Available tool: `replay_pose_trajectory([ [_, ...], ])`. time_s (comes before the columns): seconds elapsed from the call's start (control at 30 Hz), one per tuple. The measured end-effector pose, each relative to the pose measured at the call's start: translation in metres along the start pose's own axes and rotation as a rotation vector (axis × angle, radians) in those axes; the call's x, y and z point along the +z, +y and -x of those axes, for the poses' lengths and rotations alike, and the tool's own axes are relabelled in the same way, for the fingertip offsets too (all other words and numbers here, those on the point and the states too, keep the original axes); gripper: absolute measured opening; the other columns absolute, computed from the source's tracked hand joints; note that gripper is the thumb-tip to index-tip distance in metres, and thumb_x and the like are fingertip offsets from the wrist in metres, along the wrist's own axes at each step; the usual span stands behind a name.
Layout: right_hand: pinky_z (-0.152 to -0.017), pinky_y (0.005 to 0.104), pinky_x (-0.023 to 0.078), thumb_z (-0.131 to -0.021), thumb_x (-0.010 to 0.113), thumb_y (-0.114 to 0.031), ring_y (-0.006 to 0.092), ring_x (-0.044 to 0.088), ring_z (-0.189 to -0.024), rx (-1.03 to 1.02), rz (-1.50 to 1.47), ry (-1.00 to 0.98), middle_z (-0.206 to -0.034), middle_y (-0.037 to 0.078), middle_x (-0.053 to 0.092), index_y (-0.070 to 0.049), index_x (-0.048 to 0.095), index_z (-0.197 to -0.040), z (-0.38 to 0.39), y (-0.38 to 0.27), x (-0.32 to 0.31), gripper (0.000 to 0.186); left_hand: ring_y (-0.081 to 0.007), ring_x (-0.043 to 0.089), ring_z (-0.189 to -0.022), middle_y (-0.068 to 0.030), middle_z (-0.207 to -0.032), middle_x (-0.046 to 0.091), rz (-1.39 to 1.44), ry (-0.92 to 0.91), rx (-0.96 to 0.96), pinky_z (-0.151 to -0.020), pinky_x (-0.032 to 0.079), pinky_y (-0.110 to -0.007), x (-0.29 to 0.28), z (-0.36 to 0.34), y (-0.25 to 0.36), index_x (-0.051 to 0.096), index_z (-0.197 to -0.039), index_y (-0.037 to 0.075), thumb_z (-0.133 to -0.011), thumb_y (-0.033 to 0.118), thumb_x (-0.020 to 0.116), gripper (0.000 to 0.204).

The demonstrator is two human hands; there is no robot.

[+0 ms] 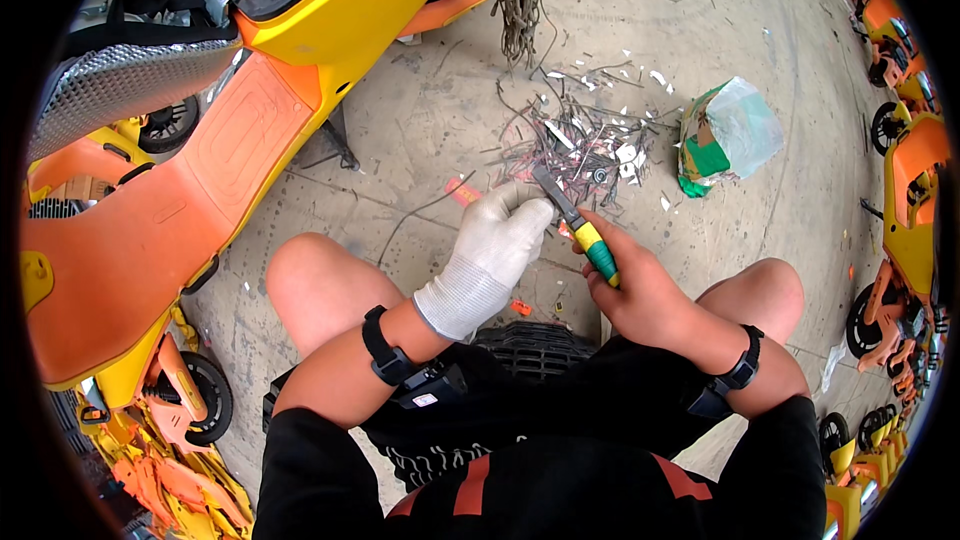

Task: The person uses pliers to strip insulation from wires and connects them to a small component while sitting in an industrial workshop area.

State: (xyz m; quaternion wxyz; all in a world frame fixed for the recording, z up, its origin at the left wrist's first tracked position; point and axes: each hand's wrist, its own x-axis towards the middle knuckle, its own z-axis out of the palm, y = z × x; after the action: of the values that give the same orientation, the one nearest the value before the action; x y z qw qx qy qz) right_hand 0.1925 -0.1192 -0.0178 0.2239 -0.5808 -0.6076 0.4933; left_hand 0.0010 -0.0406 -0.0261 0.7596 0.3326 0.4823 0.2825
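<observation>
In my bare right hand (640,290) is a knife (590,238) with a broad dark blade and a handle wrapped in yellow and green. The fingers wrap round the handle, and the blade points up and to the left. My left hand (490,240), in a pale knit glove, is closed just left of the blade. Its thumb and fingers are pressed together at the blade's side; what they pinch is too small or hidden to make out. Both hands are above the floor, between my knees.
Beyond my hands lies a heap of cut wires and white scraps (590,145). Right of it stands a green-and-brown sack with a clear plastic liner (735,130). A wire bundle (518,0) hangs near a yellow-orange scooter (250,110) at left. More scooters (915,190) line the right.
</observation>
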Motion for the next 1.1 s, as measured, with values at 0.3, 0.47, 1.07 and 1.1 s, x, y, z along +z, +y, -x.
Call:
replay_pose_trajectory([
  [0.3,-0.087,0.0301,0.051,-0.092,0.056,0.007,0.0162,0.061,-0.099,0.161,-0.44,-0.187,-0.124,0.009,0.059,-0.003,0.031,-0.153,0.0,-0.007,-0.009,0.067,-0.0031,0.04,-0.053,0.0048,-0.068,0.048,0.159,-0.022,-0.002,-0.048,0.033,-0.022,0.0,0.001,-0.004,0.061,-0.093,0.002,-0.097,0.009,0.057,0.009],
  [0.47,-0.085,0.0296,0.052,-0.09,0.051,0.012,0.0153,0.06,-0.101,0.202,-0.594,-0.262,-0.129,0.008,0.056,-0.003,0.034,-0.15,-0.002,-0.006,-0.012,0.065,-0.0039,0.04,-0.053,0.0039,-0.068,0.047,0.235,-0.039,0.001,-0.047,0.033,-0.022,-0.001,0.0,-0.006,0.06,-0.095,0.001,-0.098,0.009,0.056,0.009],
  [1.07,-0.091,0.0307,0.05,-0.09,0.052,0.012,0.0183,0.061,-0.107,0.103,-0.454,-0.234,-0.131,0.009,0.056,-0.003,0.029,-0.153,-0.002,-0.004,-0.013,0.069,-0.0036,0.038,-0.051,0.0043,-0.067,0.046,0.198,-0.078,0.017,-0.046,0.031,-0.023,-0.002,-0.002,-0.003,0.059,-0.1,0.0,-0.099,0.01,0.054,0.01],
  [1.1,-0.09,0.0306,0.05,-0.09,0.052,0.012,0.0182,0.061,-0.106,0.087,-0.416,-0.212,-0.13,0.009,0.056,-0.002,0.029,-0.154,-0.001,-0.002,-0.012,0.069,-0.0036,0.038,-0.051,0.0044,-0.066,0.046,0.197,-0.085,0.017,-0.046,0.031,-0.023,-0.003,-0.002,-0.003,0.059,-0.099,0.0,-0.099,0.01,0.054,0.011],
])
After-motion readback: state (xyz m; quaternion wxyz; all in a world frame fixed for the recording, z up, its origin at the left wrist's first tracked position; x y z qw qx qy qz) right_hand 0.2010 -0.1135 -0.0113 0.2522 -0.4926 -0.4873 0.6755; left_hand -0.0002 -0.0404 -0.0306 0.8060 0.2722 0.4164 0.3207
